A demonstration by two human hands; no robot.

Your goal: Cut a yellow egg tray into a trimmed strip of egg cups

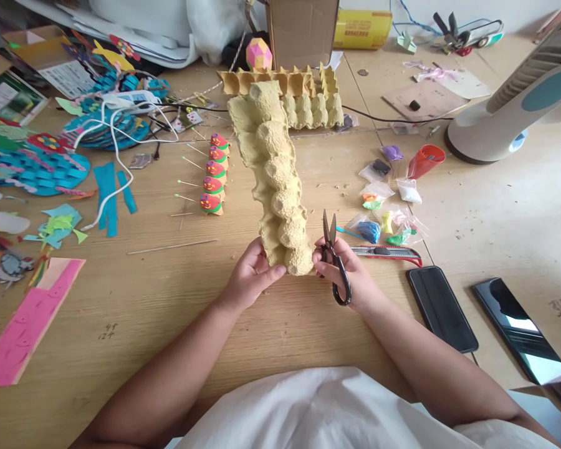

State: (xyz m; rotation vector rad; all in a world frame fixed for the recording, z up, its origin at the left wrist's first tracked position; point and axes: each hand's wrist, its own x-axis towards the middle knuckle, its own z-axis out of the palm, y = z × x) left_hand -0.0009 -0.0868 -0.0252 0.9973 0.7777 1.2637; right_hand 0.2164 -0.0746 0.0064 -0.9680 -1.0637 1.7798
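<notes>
My left hand (255,274) grips the near end of a long yellow egg carton strip (280,181), thumb on top. The strip points away from me, its row of rough bumps facing up. In my right hand (348,274) is a pair of black-handled scissors (331,240), blades pointing away and slightly apart. The right fingertips reach the strip's near right corner; whether they press on it I cannot tell. Left of the strip stand several painted egg-carton pieces (212,185) in red and green with faces. More egg carton pieces (313,111) lie behind it.
Right of my hands lie a red utility knife (393,252), two phones (442,308), small bags of coloured clay (369,231) and a red cup (426,161). A white fan (505,118) stands at far right. Blue paper crafts (42,168), a white cable (116,149) and pink card (28,321) are leftward.
</notes>
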